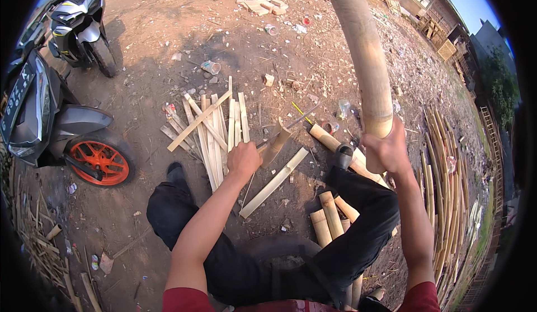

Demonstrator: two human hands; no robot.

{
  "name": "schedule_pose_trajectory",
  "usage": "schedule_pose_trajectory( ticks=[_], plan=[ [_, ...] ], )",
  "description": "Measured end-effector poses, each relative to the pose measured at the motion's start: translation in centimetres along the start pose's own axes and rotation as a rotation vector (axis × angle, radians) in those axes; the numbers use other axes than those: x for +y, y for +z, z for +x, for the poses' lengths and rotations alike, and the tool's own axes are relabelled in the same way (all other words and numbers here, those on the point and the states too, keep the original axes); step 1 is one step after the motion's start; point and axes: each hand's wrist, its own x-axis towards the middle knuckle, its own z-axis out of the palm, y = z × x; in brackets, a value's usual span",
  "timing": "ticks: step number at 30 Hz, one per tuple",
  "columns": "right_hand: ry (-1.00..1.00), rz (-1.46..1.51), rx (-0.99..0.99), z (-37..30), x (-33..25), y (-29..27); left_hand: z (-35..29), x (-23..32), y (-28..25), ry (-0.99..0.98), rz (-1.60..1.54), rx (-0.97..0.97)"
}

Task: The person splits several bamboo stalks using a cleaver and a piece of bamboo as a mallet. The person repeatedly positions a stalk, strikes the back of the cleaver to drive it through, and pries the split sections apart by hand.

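My left hand (244, 160) is closed around the handle of a long-bladed knife (305, 115), like a machete, in front of me. Its blade lies across the top of a short upright bamboo piece (274, 151); whether it has cut in, I cannot tell. My right hand (387, 148) grips the lower end of a thick bamboo pole (366, 49), raised upright and running out past the top edge. Beside the upright piece, a split bamboo strip (274, 183) lies on the ground. Several pale bamboo slats (210, 127) are heaped beyond my left hand.
Short bamboo sections (331, 217) lie by my right leg, and a longer bamboo piece (330, 138) near my right foot. Many long poles (444, 183) are stacked at right. Two motorbikes stand at left, one with an orange wheel (100, 162). Plastic cups (211, 67) litter the dirt.
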Motion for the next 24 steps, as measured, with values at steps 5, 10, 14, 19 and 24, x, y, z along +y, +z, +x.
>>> schedule_pose_trajectory(
  ticks=[5,10,14,19,24],
  plan=[
    [-0.284,0.266,0.261,2.1,-5.6,-4.6,0.1,-0.1,0.1,0.054,-0.017,0.043],
    [0.025,0.204,0.128,-2.9,9.5,8.8,0.5,-0.5,0.9,0.023,-0.063,0.025],
    [0.459,-0.105,-0.291,-7.3,16.6,11.7,1.5,0.3,1.6,-0.039,-0.003,-0.067],
    [0.08,-0.136,-0.031,-1.1,2.9,2.7,1.3,-0.8,1.6,-0.074,-0.007,-0.084],
    [-0.406,0.054,0.341,2.5,-10.3,-10.1,1.3,-0.6,1.3,-0.039,-0.078,-0.118]
  ],
)
